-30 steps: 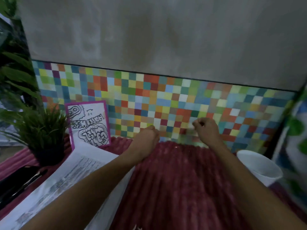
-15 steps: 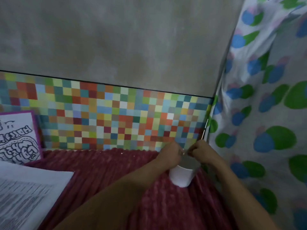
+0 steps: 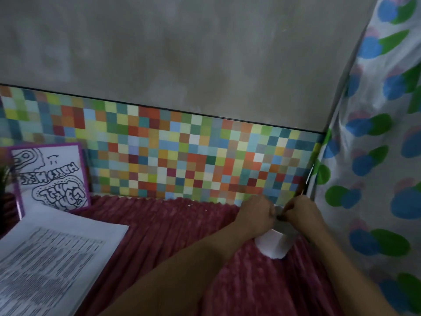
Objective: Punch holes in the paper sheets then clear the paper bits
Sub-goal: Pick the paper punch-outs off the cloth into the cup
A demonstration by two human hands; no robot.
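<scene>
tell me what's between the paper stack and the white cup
In the head view, just bare ribbed red cloth lies between the paper stack and the white cup; the left forearm reaches across its nearer part.

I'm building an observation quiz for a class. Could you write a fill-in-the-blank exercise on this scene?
The left hand and right hand meet above a white ____.
The paper sheets lie far to the ____ of both hands.
The drawing leaning on the tiled wall has a ____ border.
Missing words: cup, left, purple.
</scene>
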